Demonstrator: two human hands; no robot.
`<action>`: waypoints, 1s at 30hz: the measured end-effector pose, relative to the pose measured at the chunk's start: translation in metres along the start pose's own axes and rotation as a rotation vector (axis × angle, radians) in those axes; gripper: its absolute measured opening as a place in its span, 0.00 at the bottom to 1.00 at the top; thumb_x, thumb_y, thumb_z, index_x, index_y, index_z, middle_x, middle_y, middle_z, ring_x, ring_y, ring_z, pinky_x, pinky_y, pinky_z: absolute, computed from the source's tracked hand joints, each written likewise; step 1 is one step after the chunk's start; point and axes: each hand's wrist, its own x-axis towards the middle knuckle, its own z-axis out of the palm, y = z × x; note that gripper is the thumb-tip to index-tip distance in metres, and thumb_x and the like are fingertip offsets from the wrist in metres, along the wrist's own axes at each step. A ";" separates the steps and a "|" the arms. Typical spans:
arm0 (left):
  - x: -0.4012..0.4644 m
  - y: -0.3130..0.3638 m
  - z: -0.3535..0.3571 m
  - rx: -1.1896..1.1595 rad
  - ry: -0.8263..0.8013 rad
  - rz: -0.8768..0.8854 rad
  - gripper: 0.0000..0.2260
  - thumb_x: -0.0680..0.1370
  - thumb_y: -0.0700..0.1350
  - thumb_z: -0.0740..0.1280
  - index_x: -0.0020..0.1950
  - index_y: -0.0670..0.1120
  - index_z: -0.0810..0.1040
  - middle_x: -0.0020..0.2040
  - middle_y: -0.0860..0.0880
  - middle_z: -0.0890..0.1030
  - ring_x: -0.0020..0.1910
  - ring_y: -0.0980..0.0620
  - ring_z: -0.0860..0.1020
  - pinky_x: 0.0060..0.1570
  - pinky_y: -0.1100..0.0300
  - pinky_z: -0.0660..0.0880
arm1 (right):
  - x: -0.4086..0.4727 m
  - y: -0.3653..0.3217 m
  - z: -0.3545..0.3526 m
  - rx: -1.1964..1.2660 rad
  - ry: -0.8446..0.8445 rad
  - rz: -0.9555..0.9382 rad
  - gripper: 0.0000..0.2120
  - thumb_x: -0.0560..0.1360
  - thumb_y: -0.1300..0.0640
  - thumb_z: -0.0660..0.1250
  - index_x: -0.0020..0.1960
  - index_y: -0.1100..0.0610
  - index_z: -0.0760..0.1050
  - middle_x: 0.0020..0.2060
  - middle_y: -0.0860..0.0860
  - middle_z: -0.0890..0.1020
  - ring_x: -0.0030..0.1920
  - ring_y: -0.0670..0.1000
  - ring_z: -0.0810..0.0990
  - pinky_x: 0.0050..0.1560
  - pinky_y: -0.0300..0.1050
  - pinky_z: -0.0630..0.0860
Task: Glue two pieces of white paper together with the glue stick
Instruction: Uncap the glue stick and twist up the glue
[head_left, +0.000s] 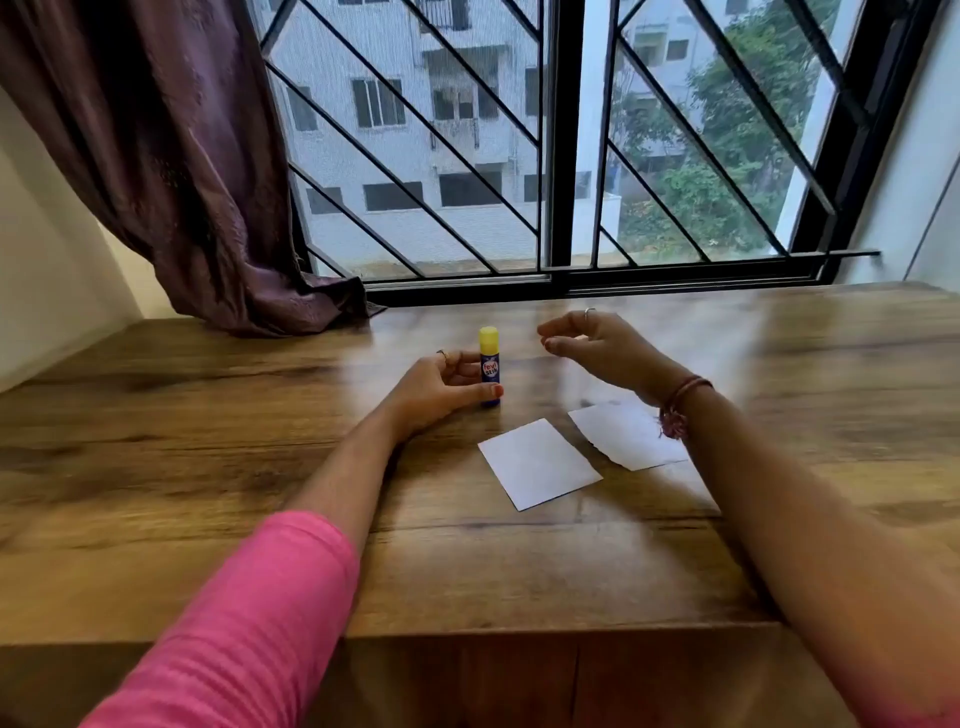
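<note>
A blue glue stick (489, 364) with a yellow cap stands upright on the wooden table (208, 415). My left hand (441, 387) holds its lower body between thumb and fingers. My right hand (597, 345) hovers to the right of the cap with loosely curled fingers and holds nothing. Two white pieces of paper lie flat on the table nearer to me: one (540, 463) in the middle, the other (623, 436) to its right, partly hidden under my right wrist. The two sheets lie apart.
A purple curtain (171, 156) hangs at the back left and its hem rests on the table. A barred window (561, 156) runs along the table's far edge. The table's front edge (519, 631) is close to me.
</note>
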 end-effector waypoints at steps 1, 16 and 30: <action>0.000 0.001 0.001 0.023 0.012 0.015 0.19 0.71 0.40 0.75 0.60 0.44 0.77 0.51 0.50 0.84 0.48 0.57 0.83 0.44 0.70 0.76 | 0.000 0.001 0.002 0.011 0.041 -0.017 0.12 0.76 0.59 0.66 0.59 0.60 0.77 0.53 0.55 0.81 0.49 0.48 0.79 0.45 0.30 0.73; -0.003 0.017 0.017 0.187 0.082 0.253 0.11 0.70 0.43 0.76 0.50 0.46 0.80 0.44 0.46 0.85 0.44 0.51 0.84 0.50 0.56 0.80 | -0.007 -0.014 0.035 0.003 0.285 -0.212 0.15 0.70 0.51 0.73 0.52 0.59 0.79 0.42 0.51 0.83 0.38 0.44 0.80 0.38 0.30 0.76; 0.001 0.020 0.011 0.236 0.045 0.277 0.14 0.76 0.37 0.68 0.62 0.38 0.77 0.52 0.43 0.83 0.52 0.52 0.82 0.59 0.57 0.76 | -0.007 -0.019 0.040 0.080 0.244 -0.299 0.12 0.75 0.59 0.67 0.58 0.60 0.78 0.48 0.53 0.82 0.47 0.48 0.79 0.43 0.34 0.76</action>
